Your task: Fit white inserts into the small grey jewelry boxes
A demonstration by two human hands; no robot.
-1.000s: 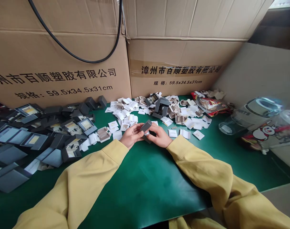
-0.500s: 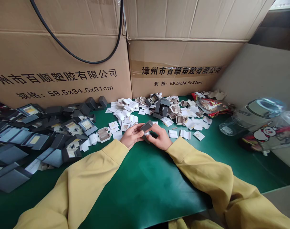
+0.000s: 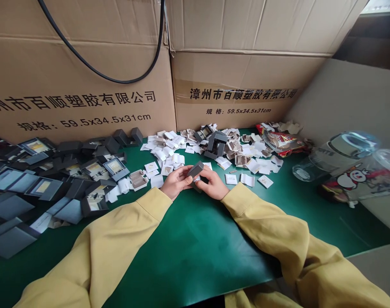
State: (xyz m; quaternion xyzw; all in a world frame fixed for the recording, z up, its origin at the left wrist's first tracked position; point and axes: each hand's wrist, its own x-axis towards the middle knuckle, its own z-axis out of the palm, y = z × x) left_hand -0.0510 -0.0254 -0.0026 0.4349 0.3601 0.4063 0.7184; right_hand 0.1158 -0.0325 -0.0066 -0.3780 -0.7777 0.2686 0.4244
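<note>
The fingers of the left hand (image 3: pixel 176 181) and right hand (image 3: pixel 212 183) pinch a dark, angular box (image 3: pixel 196 169) between them, its underside partly hidden behind the fingertips.

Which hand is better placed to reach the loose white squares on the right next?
Probably the right hand: the white squares lie on its side, and the left hand is farther away. Both hands are on the small dark box, though.

Head view, facing forward and down
It looks from above and behind the left hand (image 3: pixel 177 182) and right hand (image 3: pixel 213 184), fairly near, taking in the table (image 3: pixel 188 244) around them and the cartons (image 3: pixel 246 70) beyond.
</note>
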